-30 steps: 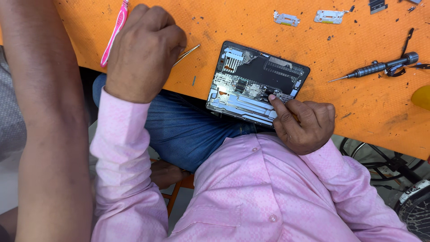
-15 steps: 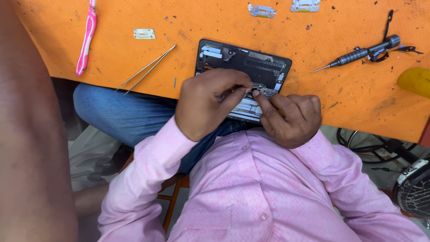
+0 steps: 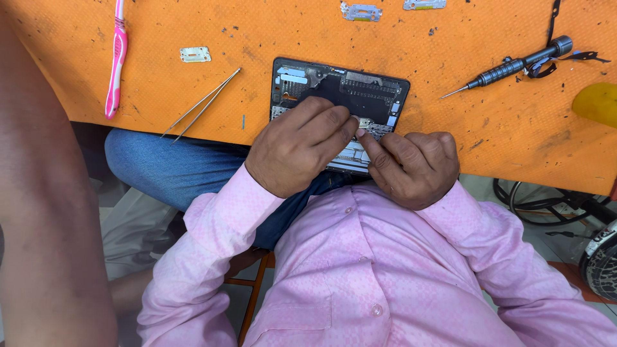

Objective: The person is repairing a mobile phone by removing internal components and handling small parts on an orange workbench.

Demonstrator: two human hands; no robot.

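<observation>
Two hands now meet over the opened black phone chassis with exposed circuit boards (image 3: 340, 96), which lies at the near edge of the orange table (image 3: 270, 38). Left hand (image 3: 299, 151), at the tweezers a second ago, has come onto the chassis; the thin metal tweezers (image 3: 200, 106) lie released beside it. Right hand (image 3: 411, 167) is curled, index fingertip touching the left fingertips; both pinch narrowly at a small part, too small to identify. Work has shifted from tool to fingers. Black precision screwdriver (image 3: 514, 66) lies well apart.

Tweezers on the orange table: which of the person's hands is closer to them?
Left. The left hand rests on the opened phone, just right of the tweezers; the right hand sits farther right, past the left hand.
</observation>
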